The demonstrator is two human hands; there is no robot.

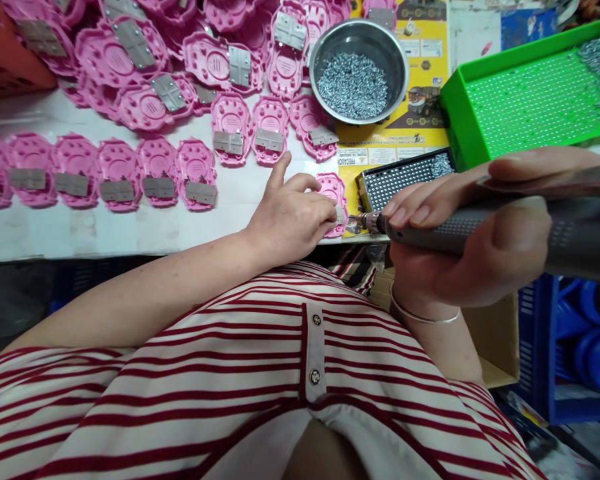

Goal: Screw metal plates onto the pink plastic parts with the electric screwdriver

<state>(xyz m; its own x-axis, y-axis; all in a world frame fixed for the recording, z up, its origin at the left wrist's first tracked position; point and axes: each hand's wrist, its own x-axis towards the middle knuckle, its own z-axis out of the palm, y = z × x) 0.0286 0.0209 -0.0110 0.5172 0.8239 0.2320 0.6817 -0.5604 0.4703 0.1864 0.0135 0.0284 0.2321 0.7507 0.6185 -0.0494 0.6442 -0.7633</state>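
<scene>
Near the table's front edge lies a pink plastic housing with a metal plate on it. My left hand holds it down, thumb and fingertips pressed on its left and lower part and covering much of the plate. In my right hand is a grey electric screwdriver, lying nearly level. Its tip points left at the housing's lower right edge; whether it touches a screw I cannot tell. Just beyond my left hand are three similar housings, each with a grey metal plate.
Several housings stand in a row at left, with a heap behind. A steel bowl holds screws. At right are a small black perforated tray and a green tray. Below are a cardboard box and blue crate.
</scene>
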